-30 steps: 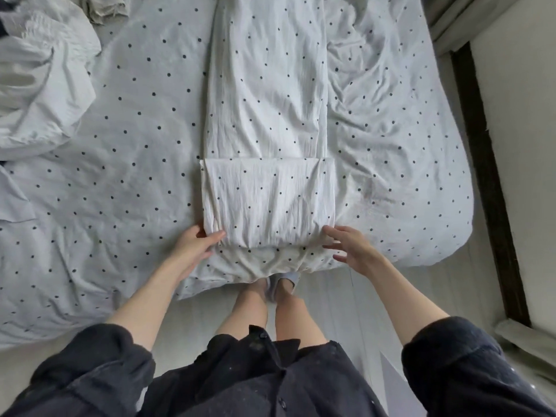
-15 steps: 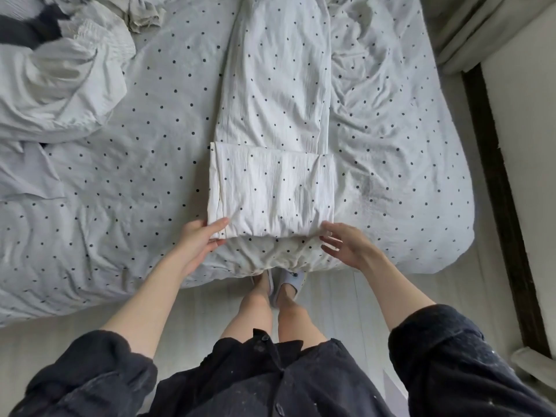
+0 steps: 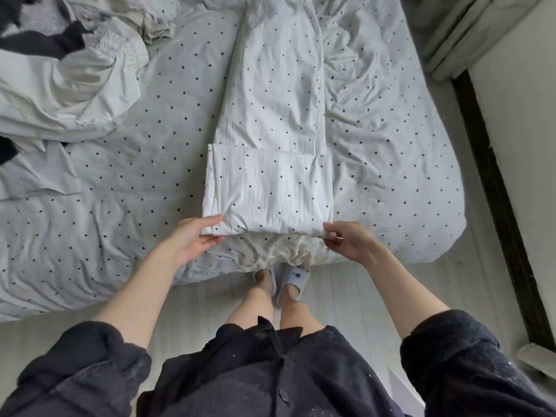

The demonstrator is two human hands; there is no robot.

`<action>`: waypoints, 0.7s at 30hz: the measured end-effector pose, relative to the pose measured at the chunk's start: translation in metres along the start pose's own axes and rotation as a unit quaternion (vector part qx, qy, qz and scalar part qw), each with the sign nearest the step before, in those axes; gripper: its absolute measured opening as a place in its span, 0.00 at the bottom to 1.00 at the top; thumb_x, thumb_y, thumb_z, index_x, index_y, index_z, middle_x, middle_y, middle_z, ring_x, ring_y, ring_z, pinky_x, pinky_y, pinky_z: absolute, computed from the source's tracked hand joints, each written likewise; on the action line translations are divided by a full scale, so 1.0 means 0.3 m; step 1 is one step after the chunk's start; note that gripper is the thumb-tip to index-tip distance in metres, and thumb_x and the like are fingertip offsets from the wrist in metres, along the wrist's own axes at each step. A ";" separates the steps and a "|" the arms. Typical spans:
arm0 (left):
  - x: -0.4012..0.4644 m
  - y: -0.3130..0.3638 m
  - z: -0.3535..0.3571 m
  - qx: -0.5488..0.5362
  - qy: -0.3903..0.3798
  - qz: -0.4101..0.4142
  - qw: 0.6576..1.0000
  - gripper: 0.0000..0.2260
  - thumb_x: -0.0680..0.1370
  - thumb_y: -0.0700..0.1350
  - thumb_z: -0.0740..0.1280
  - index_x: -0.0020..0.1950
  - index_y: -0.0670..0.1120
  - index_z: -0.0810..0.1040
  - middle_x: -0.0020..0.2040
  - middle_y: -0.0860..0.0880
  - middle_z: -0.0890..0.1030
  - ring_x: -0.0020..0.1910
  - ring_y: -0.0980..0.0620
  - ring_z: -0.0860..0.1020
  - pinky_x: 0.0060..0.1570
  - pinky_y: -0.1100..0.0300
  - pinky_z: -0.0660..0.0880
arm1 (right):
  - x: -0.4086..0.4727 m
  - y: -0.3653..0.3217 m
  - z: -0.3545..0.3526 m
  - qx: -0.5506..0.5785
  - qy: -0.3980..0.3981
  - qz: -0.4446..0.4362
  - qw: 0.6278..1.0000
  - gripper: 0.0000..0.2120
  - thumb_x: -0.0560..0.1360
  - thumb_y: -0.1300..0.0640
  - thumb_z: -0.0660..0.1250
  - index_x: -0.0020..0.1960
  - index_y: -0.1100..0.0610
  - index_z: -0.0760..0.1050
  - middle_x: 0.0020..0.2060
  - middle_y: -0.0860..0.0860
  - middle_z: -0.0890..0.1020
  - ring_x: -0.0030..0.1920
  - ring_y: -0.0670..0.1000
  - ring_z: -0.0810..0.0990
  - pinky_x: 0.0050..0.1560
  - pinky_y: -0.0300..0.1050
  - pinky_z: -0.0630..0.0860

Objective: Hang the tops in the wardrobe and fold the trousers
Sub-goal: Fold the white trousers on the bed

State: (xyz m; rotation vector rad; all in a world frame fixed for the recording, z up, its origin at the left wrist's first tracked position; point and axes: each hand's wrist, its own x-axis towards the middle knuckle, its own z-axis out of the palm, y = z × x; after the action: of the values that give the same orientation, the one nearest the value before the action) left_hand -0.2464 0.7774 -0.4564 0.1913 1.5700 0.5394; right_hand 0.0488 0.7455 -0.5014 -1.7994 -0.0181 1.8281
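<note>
White trousers with small black dots [image 3: 276, 94] lie lengthwise on the bed, their near end folded over into a flat band [image 3: 270, 191]. My left hand [image 3: 192, 240] pinches the band's near left corner, thumb on top. My right hand [image 3: 349, 240] pinches the near right corner. Both corners are lifted slightly off the duvet. The waistband end runs out of view at the top.
The dotted grey duvet [image 3: 105, 191] covers the bed. A heap of pale and dark clothes [image 3: 60, 70] lies at the far left. A dark skirting strip and wall [image 3: 496, 191] run along the right. My slippered feet [image 3: 282, 281] stand at the bed's edge.
Both hands went from resting beside the folded band to gripping its near corners. The camera has tilted, showing more of the clothes heap.
</note>
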 end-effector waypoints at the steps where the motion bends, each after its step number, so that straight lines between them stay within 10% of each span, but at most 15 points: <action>1: -0.024 -0.020 0.002 0.009 0.002 -0.016 1.000 0.13 0.73 0.35 0.69 0.57 0.37 0.74 0.55 0.41 0.76 0.43 0.48 0.78 0.34 0.61 0.81 | -0.034 0.006 -0.023 -0.025 0.004 0.007 1.000 0.07 0.74 0.69 0.66 0.39 0.62 0.71 0.31 0.54 0.73 0.28 0.48 0.73 0.28 0.38 0.74; 10: -0.127 -0.040 0.017 0.060 -0.041 -0.104 0.992 0.05 0.74 0.35 0.67 0.49 0.38 0.77 0.43 0.38 0.77 0.37 0.48 0.76 0.27 0.63 0.78 | -0.189 -0.010 -0.138 -0.085 -0.008 0.114 0.990 0.06 0.73 0.65 0.67 0.43 0.61 0.69 0.31 0.56 0.74 0.21 0.48 0.74 0.23 0.36 0.71; 16: -0.085 0.212 0.118 -0.032 -0.045 0.020 0.998 0.05 0.77 0.41 0.63 0.44 0.40 0.73 0.32 0.43 0.79 0.29 0.50 0.79 0.27 0.64 0.77 | -0.219 -0.270 -0.017 -0.027 -0.058 0.034 0.997 0.28 0.79 0.61 0.57 0.20 0.57 0.66 0.22 0.51 0.68 0.18 0.44 0.69 0.25 0.34 0.65; 21: -0.013 0.404 0.212 -0.052 -0.098 0.162 0.981 0.06 0.79 0.42 0.64 0.54 0.42 0.76 0.53 0.45 0.80 0.48 0.51 0.79 0.44 0.61 0.78 | -0.196 -0.411 0.117 0.056 0.010 -0.165 0.985 0.06 0.79 0.59 0.60 0.48 0.60 0.75 0.45 0.54 0.79 0.46 0.50 0.79 0.47 0.42 0.76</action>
State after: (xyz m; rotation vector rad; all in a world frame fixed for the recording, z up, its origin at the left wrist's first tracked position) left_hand -0.2086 0.8951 -0.3977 0.4115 1.3212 0.8297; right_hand 0.0592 0.8386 -0.3958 -1.6266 -0.1898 1.5452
